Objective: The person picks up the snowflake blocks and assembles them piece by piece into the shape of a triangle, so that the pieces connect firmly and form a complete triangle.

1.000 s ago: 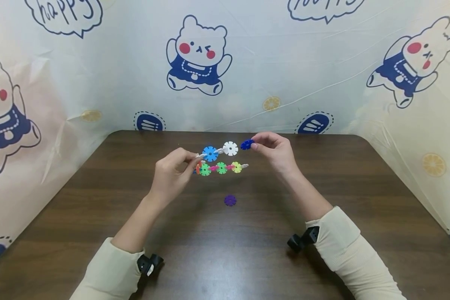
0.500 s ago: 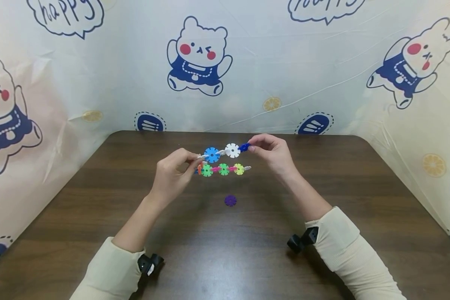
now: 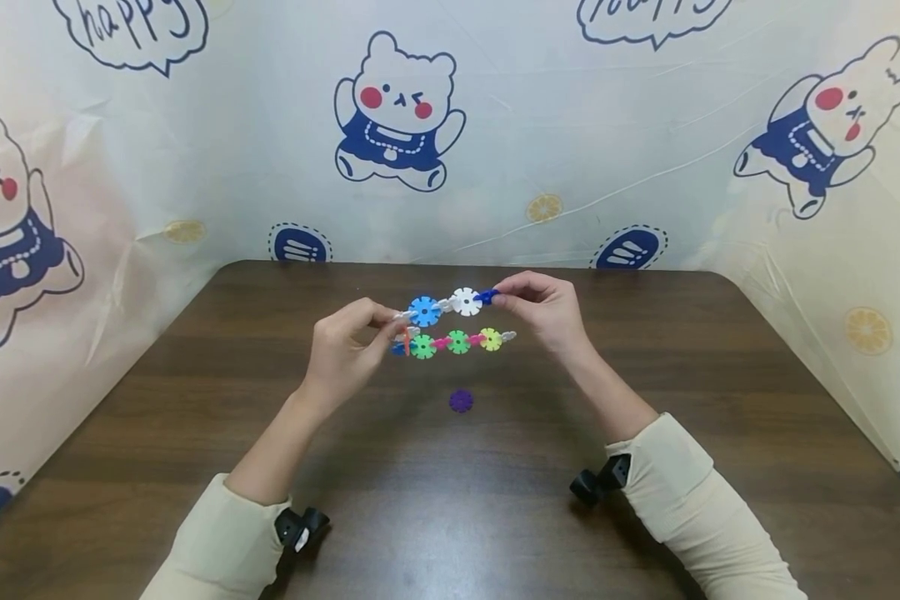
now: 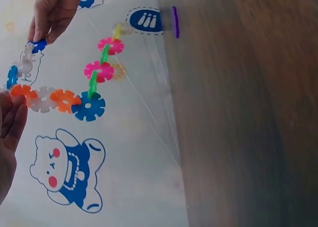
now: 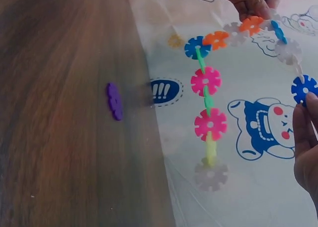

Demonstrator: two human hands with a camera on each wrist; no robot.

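A chain of interlocking snowflake discs [image 3: 458, 342] hangs above the table between both hands, bent into a U. My left hand [image 3: 348, 337] pinches it near the bend, close to an orange disc [image 4: 64, 101]. From there one arm of the chain runs through a light blue disc [image 3: 423, 311] to a white disc [image 3: 466, 302]. Thumb and fingertips of my right hand [image 3: 547, 308] pinch a dark blue disc [image 5: 304, 89], its edge meeting the chain's white end. The other arm, with green, pink and yellow discs, dangles free and ends in a pale disc [image 5: 211, 174].
One loose purple disc [image 3: 461, 401] lies on the brown wooden table [image 3: 450, 500], nearer the person than the chain. Behind the table hangs a pale curtain [image 3: 525, 100] printed with cartoon bears. Each sleeve cuff carries a small black camera [image 3: 302, 528].
My right hand has moved slightly left, bringing the dark blue disc from apart to against the white disc at the chain's end. The dangling arm has swung a little to the right.
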